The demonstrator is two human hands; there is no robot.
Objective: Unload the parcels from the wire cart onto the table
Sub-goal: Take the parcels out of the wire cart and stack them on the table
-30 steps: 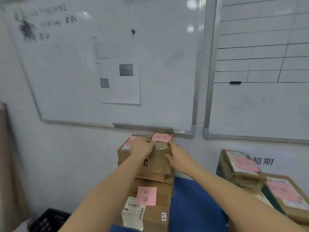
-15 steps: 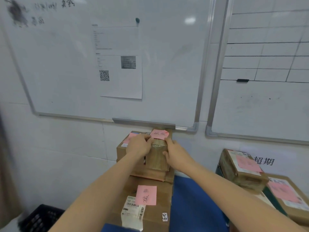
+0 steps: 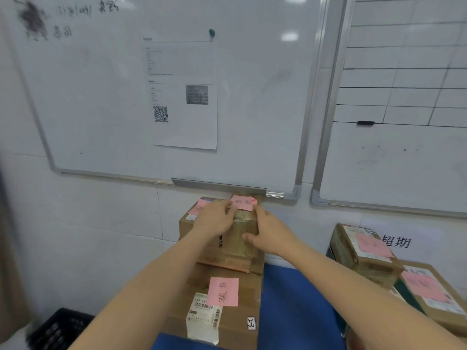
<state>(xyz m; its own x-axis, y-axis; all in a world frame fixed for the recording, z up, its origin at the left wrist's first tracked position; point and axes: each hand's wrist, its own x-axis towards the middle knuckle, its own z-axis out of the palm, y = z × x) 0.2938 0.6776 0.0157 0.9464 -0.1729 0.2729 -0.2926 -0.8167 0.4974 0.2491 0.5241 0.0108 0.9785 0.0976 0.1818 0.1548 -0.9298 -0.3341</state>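
A small taped cardboard parcel with a pink note on top stands upright on a stack of boxes against the wall. My left hand grips its left side and top, and my right hand holds its right side with the thumb on the front. Beside it on the same stack sits another brown box with a pink note. Beneath lies a large box carrying a pink note and a white label. The blue table shows to the right. The wire cart is out of view.
Two more parcels with pink notes lie on the table at the right. A black plastic crate sits low at the left. Two whiteboards hang on the wall just above the stack.
Both hands have stayed on the small parcel and shifted it slightly, standing it more upright against the wall. My view has drifted a little to the left.
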